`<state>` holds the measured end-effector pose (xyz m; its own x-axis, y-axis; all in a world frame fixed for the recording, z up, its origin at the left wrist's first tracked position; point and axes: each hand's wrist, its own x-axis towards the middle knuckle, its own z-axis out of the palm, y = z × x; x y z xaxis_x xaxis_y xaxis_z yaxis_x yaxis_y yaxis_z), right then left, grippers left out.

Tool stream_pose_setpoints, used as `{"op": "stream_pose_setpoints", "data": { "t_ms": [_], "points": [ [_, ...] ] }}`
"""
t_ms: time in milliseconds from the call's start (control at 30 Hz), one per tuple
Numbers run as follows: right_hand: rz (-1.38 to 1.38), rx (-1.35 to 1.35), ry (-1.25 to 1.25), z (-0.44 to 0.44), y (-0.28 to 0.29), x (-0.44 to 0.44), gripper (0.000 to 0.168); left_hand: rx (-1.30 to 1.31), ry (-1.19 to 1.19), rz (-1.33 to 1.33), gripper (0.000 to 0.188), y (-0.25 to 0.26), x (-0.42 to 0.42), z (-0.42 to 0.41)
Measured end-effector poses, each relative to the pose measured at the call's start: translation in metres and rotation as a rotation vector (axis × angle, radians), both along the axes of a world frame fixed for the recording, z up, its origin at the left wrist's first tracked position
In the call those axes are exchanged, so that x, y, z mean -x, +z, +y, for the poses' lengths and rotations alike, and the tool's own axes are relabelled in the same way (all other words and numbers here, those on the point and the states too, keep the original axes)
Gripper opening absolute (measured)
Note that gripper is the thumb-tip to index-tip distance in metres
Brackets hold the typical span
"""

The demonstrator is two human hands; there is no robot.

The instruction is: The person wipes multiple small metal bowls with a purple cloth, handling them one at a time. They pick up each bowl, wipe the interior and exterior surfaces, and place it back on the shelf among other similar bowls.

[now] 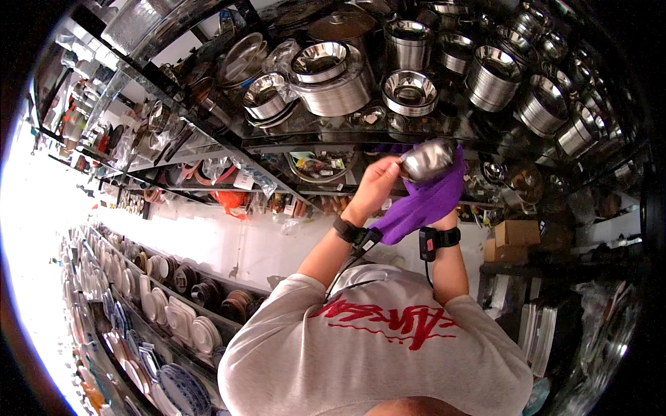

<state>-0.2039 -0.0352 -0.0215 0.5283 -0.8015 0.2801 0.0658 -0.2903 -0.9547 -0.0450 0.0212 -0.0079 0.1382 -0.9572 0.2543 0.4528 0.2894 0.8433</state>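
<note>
My left hand (382,179) pinches the edge of a shiny stainless steel bowl (429,160) between thumb and fingers. The bowl is tilted, its rounded outside towards me. A purple cloth (426,205) lies against the bowl and hangs down between my forearms. My right hand (448,219) is mostly hidden behind the cloth and grips it at the bowl's right side; its fingers are out of sight. Just beyond the bowl, a dark shelf holds a low stack of steel bowls (410,106) and a large stack of steel basins (335,96).
More steel bowl stacks (491,86) crowd the shelf to the right. Packaged goods (322,165) lie on the shelf below. Cardboard boxes (515,236) stand at right. Racks of plates (182,385) line the left and rear. Cables run from both wrist straps.
</note>
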Motion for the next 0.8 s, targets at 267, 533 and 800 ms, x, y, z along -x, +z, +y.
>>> {"op": "stream_pose_setpoints", "data": {
  "t_ms": [267, 533, 800],
  "points": [
    [-0.135, -0.063, -0.332, -0.002, 0.000, -0.034, 0.047, -0.169, 0.472, -0.165, 0.039, 0.016, -0.006, -0.018],
    [-0.095, -0.239, -0.151, -0.008, -0.004, -0.042, 0.048, -0.135, 0.425, -0.602, 0.092, -0.004, -0.004, -0.017],
    [0.274, 0.024, -0.015, -0.011, -0.008, -0.032, 0.048, -0.286, 0.198, -0.313, 0.101, 0.003, 0.003, -0.007]
  ]
}}
